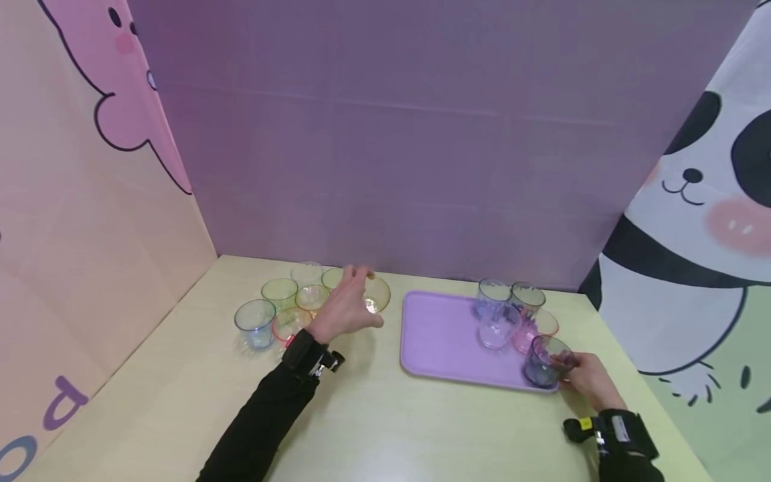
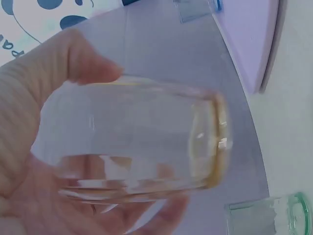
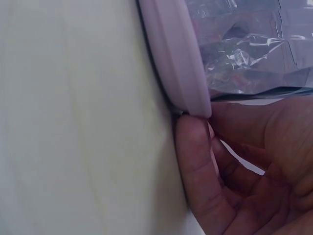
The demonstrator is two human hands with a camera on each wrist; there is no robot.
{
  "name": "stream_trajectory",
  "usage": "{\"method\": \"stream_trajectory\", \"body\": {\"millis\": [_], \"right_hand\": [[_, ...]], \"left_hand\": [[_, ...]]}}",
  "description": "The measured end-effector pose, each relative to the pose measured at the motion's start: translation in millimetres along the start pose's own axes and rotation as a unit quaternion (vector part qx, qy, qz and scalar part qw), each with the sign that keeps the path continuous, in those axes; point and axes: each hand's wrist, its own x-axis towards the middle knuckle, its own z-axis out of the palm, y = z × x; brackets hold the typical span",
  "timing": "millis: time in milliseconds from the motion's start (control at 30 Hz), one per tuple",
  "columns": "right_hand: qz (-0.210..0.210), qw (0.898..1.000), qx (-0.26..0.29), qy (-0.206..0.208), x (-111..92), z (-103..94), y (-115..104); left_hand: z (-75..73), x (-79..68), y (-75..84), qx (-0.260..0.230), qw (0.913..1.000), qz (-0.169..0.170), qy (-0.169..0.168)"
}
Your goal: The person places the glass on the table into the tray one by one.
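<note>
- Head view: left of centre, the left hand held a yellow glass, near other glasses on the pale counter; at lower right, the right hand gripped the corner of a purple tray, near a dark glass standing there.
- Left wrist: mid-frame, fingers curled round the yellow glass, thumb along its upper side.
- Right wrist: right of centre, fingers pinched the tray's rim.

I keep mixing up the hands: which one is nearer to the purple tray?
The right hand. It pinches the purple tray at its near right corner; the left hand is off to the tray's left, apart from it, holding a yellowish glass.
</note>
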Motion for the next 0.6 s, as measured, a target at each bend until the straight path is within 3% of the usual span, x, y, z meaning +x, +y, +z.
{"method": "stream_trajectory", "body": {"millis": [200,400,500,600], "right_hand": [[-0.003,1.000,-0.003,-0.001,1,0.5,0],[-0.010,1.000,-0.001,-0.004,2,0.6,0],[-0.018,1.000,0.000,-0.007,3,0.0,1],[-0.016,1.000,-0.004,-0.006,2,-0.9,2]], "left_hand": [[3.5,0.6,5.4,-0.043,0.9980,0.010,0.045],[14.9,4.0,9.8,-0.040,0.9955,0.022,0.083],[25.1,6.2,14.6,-0.072,0.9939,0.028,0.078],[38.4,7.5,22.3,-0.139,0.9889,0.019,0.047]]}}
